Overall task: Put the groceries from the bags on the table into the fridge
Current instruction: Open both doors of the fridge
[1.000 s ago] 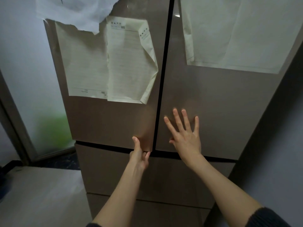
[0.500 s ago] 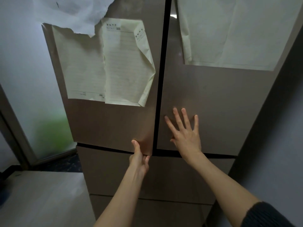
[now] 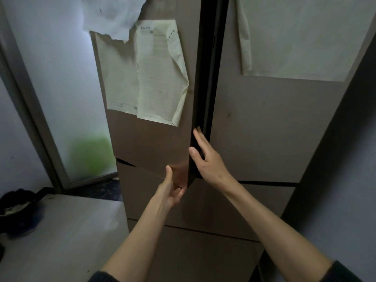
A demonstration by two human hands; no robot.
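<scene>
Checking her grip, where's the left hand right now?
Head view, lower centre: the left hand grips the bottom corner of the left fridge door, just below-left of the right hand.

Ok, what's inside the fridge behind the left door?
Only a dark gap shows between the left door, slightly ajar, and the shut right door. No shelves or food are visible; the doors cover the interior. The left hand grips the door's bottom corner; the right hand touches its edge.

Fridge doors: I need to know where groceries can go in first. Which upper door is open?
The upper left door, papers on it, swung ajar; left hand grips its corner. The upper right door stays flush.
</scene>
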